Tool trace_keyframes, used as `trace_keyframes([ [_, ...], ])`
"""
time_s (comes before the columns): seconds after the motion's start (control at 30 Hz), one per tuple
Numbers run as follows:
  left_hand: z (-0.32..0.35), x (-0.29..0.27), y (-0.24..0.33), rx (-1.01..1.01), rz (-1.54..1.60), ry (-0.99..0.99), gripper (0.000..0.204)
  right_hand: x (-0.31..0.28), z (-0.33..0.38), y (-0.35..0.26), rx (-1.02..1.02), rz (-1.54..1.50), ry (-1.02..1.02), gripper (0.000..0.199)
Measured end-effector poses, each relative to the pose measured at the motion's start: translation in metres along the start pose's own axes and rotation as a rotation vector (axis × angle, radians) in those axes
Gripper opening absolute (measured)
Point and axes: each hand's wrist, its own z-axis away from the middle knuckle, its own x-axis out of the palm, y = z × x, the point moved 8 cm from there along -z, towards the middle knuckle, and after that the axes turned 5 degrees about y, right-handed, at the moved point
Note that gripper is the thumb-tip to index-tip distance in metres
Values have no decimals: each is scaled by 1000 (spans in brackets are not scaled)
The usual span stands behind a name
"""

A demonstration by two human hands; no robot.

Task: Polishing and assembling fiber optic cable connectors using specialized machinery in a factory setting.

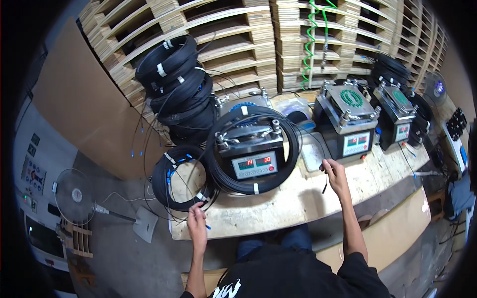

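Observation:
My left hand (197,223) is closed at the near left edge of the wooden bench, gripping a thin black cable; a blue connector (207,227) pokes out beside its fingers. To the right, my right hand (335,176) pinches another thin black cable (324,187), whose dark end hangs below the fingers. Between the hands, a big coil of black cable (295,159) with white ties leans upright around the front of a machine (255,168) with a lit red display. Right behind my left hand lies a smaller black coil (159,181) with blue connectors.
Several black coils (179,99) are stacked high at the back left. Two more machines (355,141) with green rings on top stand on the right of the bench (248,213). Wooden pallets (233,44) rise behind. A fan (74,196) stands on the left.

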Motion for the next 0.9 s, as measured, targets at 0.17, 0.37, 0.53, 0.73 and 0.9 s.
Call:
trace_keyframes([
  [0.17,-10,-20,30,203,-311,-94,47,-30,-6,-23,91,117,-55,41],
  [0.37,-59,-34,128,358,-793,4,47,-48,-71,-46,-135,4,-162,22],
  [0.53,-113,-29,207,645,-981,132,53,-66,-121,-105,-261,189,-99,34],
  [0.73,-223,-13,224,351,-572,-171,56,-39,-182,-123,-281,302,-158,27],
  [0.9,-278,66,209,404,-184,-534,17,17,-239,-138,-468,239,-170,20],
])
